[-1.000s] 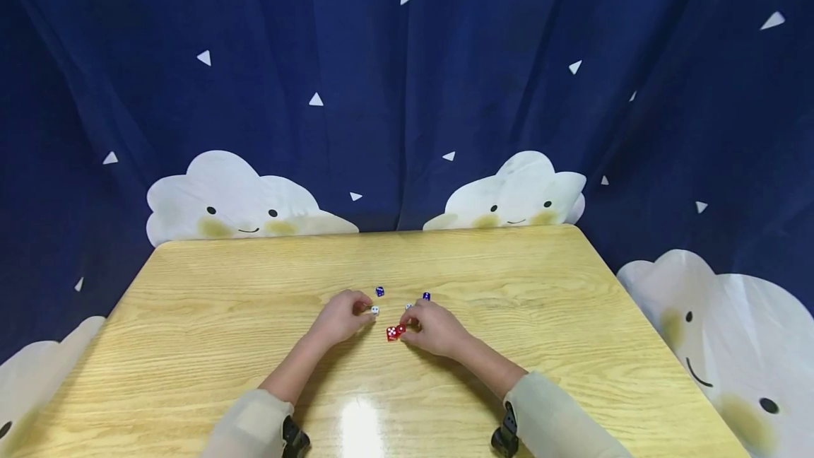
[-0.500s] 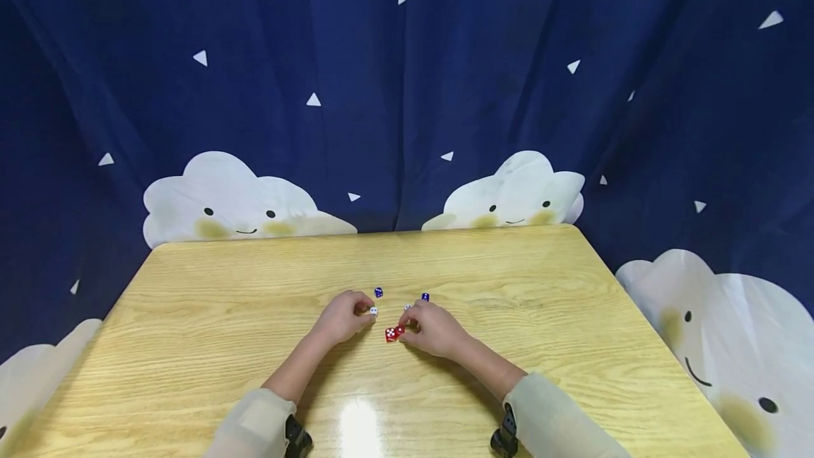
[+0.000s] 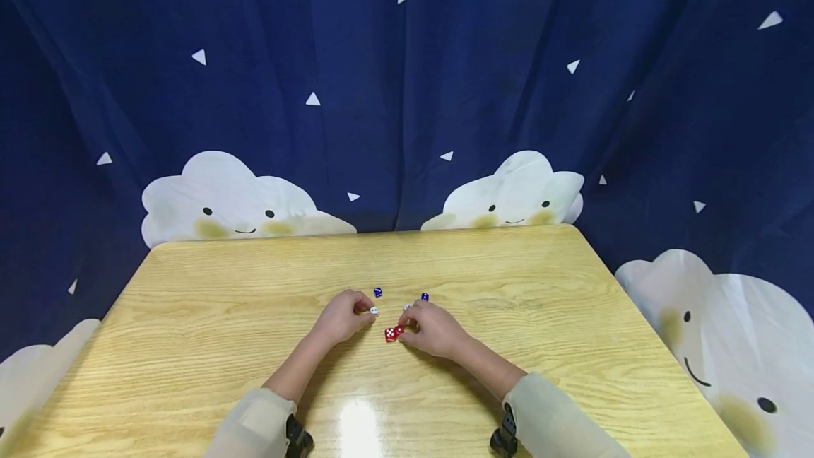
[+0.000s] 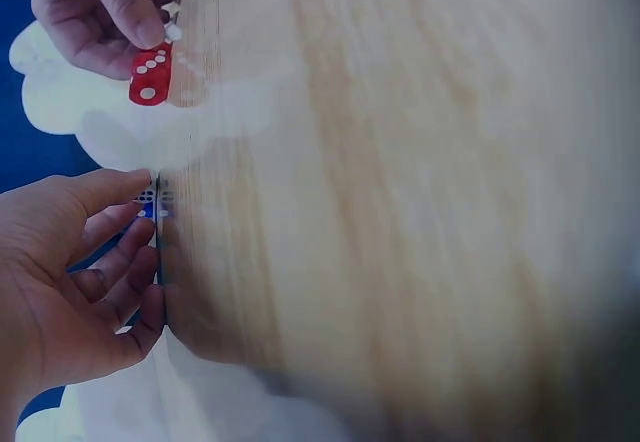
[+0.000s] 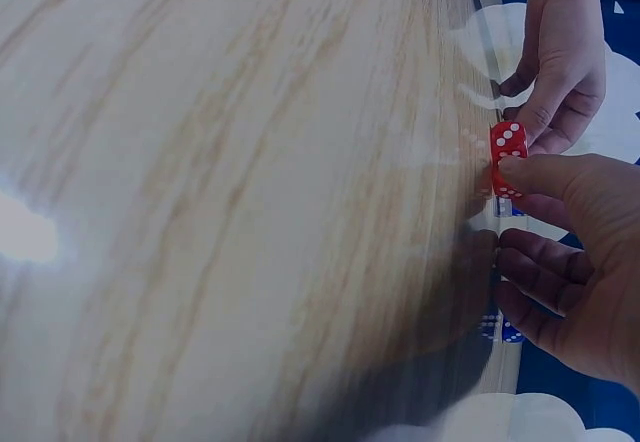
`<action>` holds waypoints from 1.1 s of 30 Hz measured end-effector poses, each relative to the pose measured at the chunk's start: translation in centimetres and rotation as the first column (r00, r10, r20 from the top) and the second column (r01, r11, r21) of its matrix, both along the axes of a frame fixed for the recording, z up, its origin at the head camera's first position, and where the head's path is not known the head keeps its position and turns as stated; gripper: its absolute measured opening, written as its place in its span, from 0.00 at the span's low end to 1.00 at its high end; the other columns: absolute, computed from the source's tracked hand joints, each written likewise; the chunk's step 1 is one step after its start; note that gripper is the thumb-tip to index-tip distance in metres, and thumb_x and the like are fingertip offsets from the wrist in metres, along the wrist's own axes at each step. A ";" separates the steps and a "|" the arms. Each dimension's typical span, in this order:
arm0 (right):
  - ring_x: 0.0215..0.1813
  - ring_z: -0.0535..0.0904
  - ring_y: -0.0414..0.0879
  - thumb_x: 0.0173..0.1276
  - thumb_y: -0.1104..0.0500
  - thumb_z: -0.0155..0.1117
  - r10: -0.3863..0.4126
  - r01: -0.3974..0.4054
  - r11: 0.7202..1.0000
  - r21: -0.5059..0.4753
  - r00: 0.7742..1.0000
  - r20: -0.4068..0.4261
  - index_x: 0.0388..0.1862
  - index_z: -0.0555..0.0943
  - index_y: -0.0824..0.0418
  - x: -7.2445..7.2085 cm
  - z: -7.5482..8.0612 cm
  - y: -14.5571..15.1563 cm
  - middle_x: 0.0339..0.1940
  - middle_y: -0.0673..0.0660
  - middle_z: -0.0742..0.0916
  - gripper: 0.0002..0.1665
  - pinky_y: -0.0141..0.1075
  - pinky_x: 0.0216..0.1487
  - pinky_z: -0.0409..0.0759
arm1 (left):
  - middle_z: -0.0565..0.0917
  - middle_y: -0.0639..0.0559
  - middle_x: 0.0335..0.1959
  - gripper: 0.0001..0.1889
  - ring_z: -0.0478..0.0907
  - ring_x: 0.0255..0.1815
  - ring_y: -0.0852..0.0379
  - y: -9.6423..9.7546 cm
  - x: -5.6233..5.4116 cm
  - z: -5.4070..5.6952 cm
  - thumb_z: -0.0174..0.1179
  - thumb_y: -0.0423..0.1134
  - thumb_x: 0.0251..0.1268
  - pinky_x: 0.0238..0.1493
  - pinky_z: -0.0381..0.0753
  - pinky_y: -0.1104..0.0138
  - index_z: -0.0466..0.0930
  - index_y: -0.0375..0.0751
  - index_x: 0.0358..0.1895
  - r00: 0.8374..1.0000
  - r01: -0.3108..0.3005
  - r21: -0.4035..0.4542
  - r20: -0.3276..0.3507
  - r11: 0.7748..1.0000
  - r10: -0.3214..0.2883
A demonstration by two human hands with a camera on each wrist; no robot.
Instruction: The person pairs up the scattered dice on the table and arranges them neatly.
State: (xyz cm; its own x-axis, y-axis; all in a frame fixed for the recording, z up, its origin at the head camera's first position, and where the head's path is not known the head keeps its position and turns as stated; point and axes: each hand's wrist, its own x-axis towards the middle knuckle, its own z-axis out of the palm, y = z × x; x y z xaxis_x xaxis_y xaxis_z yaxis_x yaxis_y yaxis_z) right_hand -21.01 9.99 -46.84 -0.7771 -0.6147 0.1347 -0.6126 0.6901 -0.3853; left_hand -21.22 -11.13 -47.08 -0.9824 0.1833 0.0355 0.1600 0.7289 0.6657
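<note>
Near the middle of the wooden table my left hand (image 3: 343, 316) pinches a white die (image 3: 374, 312) between thumb and index finger. To its right, my right hand (image 3: 437, 329) holds a red die (image 3: 399, 330) at its fingertips. A second red die (image 3: 390, 335) stands right against that one, on its left side. In the right wrist view the right thumb (image 5: 535, 174) lies on the nearer of the red dice (image 5: 509, 140). Another white die (image 3: 407, 307) shows behind the right index finger, partly hidden. From the left wrist view, the left hand's fingers (image 4: 125, 262) are loosely bent.
Behind the hands lie a blue die (image 3: 378, 292) on the left and another blue die (image 3: 425, 297) on the right. The wooden table (image 3: 254, 281) ends at a dark blue curtain (image 3: 356, 90) with white clouds. Light glares off the table's front.
</note>
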 end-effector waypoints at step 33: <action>0.30 0.69 0.36 0.55 0.54 0.70 -0.005 0.005 1.000 -0.007 1.000 0.024 0.35 0.84 0.56 0.1 0.3 -0.1 0.28 0.49 0.79 0.11 0.27 0.32 0.69 | 0.78 0.51 0.30 0.07 0.73 0.33 0.58 0.7 -0.1 -0.4 0.66 0.39 0.54 0.38 0.73 0.65 0.83 0.41 0.35 0.999 0.012 0.016 -0.043 1.000 -0.011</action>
